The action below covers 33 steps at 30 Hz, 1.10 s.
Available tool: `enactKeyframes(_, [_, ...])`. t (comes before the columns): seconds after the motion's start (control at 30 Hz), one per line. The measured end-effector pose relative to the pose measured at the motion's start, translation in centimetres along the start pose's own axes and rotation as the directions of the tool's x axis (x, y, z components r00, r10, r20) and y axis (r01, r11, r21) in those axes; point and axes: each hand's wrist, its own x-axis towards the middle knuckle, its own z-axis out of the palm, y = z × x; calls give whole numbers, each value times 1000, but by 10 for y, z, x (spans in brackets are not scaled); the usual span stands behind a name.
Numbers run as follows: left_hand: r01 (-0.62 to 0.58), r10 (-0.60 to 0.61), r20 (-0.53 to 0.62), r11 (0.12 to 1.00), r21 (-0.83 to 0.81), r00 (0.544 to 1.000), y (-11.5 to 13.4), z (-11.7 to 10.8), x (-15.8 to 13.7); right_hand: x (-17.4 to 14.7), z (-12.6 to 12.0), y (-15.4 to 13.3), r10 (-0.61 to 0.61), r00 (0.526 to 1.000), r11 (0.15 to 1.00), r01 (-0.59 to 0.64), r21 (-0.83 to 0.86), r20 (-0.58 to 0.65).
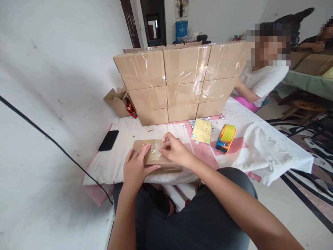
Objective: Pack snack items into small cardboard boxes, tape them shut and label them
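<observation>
A small brown cardboard box (pixel 153 161) lies on the cloth-covered table in front of me, with shiny clear tape (pixel 155 150) on its top. My left hand (pixel 137 163) rests on the box's left end, fingers spread over the top and thumb along the front edge. Over the right part of the box, my right hand (pixel 173 149) has its fingers curled in a pinch beside the tape. Whatever lies between those fingertips is too small to make out. An orange and blue tape dispenser with a yellow roll (pixel 225 138) stands to the right.
Behind the box rises a stack of taped cardboard boxes (pixel 184 83). A yellow card (pixel 202 131) and a black phone (pixel 108 140) lie on the table (pixel 125 133). An open carton (pixel 117 102) stands at the left. A person in white (pixel 267 80) sits beyond the stack, right.
</observation>
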Motion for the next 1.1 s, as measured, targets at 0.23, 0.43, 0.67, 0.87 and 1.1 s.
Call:
enactKeyframes(0.23, [-13, 13, -24, 1000, -1, 1000, -1, 2, -1, -1, 8, 3, -64, 997, 974, 56, -220, -30])
enactKeyframes(0.43, [-196, 201, -125, 979, 48, 972, 5, -3, -5, -3, 9, 4, -102, 994, 964, 91, -248, -32])
enactKeyframes(0.67, [-161, 149, -151, 984, -71, 977, 27, 1, -17, -4, 8, 5, -93, 995, 975, 84, -205, -35])
enactKeyframes(0.87, [-87, 66, -203, 991, -97, 977, 33, 11, -19, -3, 7, 8, -111, 981, 938, 50, -343, -162])
enactKeyframes(1.1, [-75, 43, -239, 989, -127, 970, 38, 12, -20, 12, -5, 25, -34, 981, 946, -30, -322, -192])
